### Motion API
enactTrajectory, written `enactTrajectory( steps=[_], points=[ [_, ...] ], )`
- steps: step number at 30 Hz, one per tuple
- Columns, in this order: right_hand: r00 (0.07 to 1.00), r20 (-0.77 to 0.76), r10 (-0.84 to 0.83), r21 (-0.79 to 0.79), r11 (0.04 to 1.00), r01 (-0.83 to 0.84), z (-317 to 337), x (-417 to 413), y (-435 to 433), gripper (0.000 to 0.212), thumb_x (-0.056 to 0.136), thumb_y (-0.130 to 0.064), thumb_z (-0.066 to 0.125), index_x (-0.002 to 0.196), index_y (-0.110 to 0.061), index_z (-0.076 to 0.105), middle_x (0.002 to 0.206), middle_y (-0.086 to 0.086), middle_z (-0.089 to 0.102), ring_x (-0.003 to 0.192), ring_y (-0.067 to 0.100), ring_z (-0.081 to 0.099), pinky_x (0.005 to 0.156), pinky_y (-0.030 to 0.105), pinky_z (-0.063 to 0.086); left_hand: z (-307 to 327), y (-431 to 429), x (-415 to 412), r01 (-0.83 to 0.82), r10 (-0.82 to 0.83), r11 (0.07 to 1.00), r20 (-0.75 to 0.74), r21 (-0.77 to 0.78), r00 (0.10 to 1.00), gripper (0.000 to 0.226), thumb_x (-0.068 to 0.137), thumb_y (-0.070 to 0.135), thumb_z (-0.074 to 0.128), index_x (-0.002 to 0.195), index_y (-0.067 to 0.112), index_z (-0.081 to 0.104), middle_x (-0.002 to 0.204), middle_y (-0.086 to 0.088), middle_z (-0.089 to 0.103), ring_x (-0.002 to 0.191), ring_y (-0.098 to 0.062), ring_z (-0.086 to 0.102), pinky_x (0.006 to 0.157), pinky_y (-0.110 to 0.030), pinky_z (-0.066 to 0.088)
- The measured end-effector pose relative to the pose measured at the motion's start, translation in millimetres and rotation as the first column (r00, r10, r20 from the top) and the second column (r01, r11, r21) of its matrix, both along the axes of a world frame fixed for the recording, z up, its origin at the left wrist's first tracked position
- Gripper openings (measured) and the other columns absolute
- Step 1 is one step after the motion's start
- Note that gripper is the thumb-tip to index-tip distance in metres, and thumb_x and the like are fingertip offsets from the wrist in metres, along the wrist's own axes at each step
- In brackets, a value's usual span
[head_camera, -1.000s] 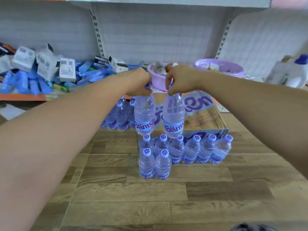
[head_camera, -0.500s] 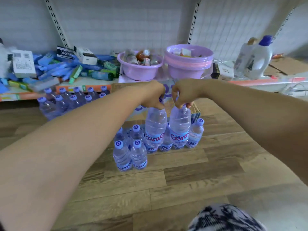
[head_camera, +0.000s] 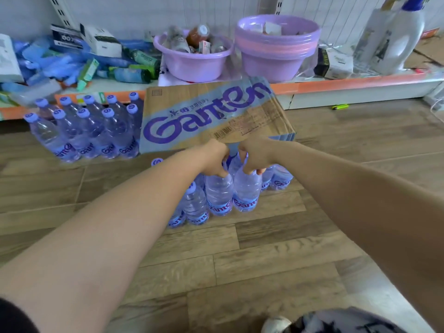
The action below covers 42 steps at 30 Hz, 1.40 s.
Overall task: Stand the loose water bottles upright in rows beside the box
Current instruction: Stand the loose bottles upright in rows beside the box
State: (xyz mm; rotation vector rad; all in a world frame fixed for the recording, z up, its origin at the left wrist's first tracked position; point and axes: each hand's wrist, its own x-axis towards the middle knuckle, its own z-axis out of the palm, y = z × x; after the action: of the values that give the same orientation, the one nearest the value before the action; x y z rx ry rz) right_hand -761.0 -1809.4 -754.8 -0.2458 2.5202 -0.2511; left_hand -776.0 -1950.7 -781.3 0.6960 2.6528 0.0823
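Observation:
My left hand (head_camera: 215, 159) grips the neck of one clear water bottle (head_camera: 219, 197) with a purple label. Beside it, my right hand (head_camera: 255, 156) holds a second bottle (head_camera: 246, 192) the same way. Both bottles stand upright, low at the wooden floor, in front of the cardboard Ganten box (head_camera: 211, 116). They sit next to two front-row bottles (head_camera: 194, 207) on their left. More upright bottles (head_camera: 278, 179) stand behind, partly hidden by my hands. A larger block of upright bottles (head_camera: 84, 131) stands left of the box.
A low shelf behind the box carries two purple basins (head_camera: 192, 58) (head_camera: 276, 49), blue packets and small cartons (head_camera: 101, 42). A white detergent jug (head_camera: 396, 34) stands at right. A green lighter (head_camera: 340, 107) lies on the floor. My patterned knee (head_camera: 336, 320) shows at the bottom.
Both hands have lowered the two bottles from mid-air down to the floor beside the front-row pair. The view has tilted downward and closer to the box.

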Motion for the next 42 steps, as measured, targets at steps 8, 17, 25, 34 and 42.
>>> enactTrajectory(
  steps=[8,17,25,34,42],
  points=[
    [1.0,0.01,0.007,0.01,1.0,-0.008,-38.4,-2.2,1.3,0.011,0.083,-0.012,0.064,0.092,-0.009,0.058,0.098,0.013,0.068,0.074,0.02,0.059,0.057,0.018,0.044,-45.8,1.1,3.3,-0.021,0.021,1.0,0.043,-0.002,0.999,0.021,0.079,0.024,0.061,0.075,0.009,0.046,0.072,-0.008,0.047,0.07,-0.027,0.048,0.058,-0.032,0.037],
    [0.982,0.184,0.036,0.128,0.99,-0.06,-30.0,-14.4,-3.7,0.034,0.082,-0.018,0.07,0.109,-0.015,0.048,0.09,0.003,0.056,0.065,0.021,0.065,0.067,0.027,0.053,-38.6,-1.7,6.5,-0.045,0.037,0.997,0.122,0.064,0.992,0.032,0.078,0.03,0.064,0.097,0.006,0.055,0.085,-0.009,0.058,0.075,-0.023,0.049,0.062,-0.033,0.041],
    [0.993,0.01,0.114,0.159,0.981,-0.114,-3.2,-51.8,-48.3,0.044,0.078,-0.044,0.069,0.096,-0.005,0.067,0.088,0.011,0.072,0.061,0.02,0.065,0.059,0.024,0.049,-25.8,-29.3,-8.9,-0.11,0.058,0.955,0.19,0.275,0.98,0.044,0.08,0.044,0.067,0.096,0.005,0.053,0.091,-0.007,0.061,0.09,-0.024,0.056,0.075,-0.029,0.04],
    [0.918,-0.368,0.146,-0.151,0.965,-0.214,-28.5,-102.0,-170.4,0.067,0.09,-0.023,0.052,0.149,-0.01,0.023,0.156,0.008,0.025,0.142,0.026,0.027,0.114,0.039,0.03,-20.4,-182.0,-60.4,-0.269,0.344,0.906,-0.197,0.326,0.918,0.072,0.088,0.03,0.06,0.146,0.008,0.023,0.153,-0.011,0.027,0.143,-0.025,0.023,0.114,-0.035,0.025],
    [0.859,-0.435,0.269,-0.026,0.95,-0.311,-85.7,-156.9,-257.3,0.071,0.101,-0.032,0.035,0.151,-0.003,-0.007,0.16,0.012,-0.012,0.149,0.025,-0.011,0.123,0.035,0.001,-44.3,-294.8,-109.4,-0.46,0.452,0.888,-0.179,-0.003,0.874,0.075,0.098,0.038,0.036,0.149,0.007,-0.011,0.159,-0.009,-0.013,0.148,-0.022,-0.007,0.121,-0.036,0.001]
  ],
)
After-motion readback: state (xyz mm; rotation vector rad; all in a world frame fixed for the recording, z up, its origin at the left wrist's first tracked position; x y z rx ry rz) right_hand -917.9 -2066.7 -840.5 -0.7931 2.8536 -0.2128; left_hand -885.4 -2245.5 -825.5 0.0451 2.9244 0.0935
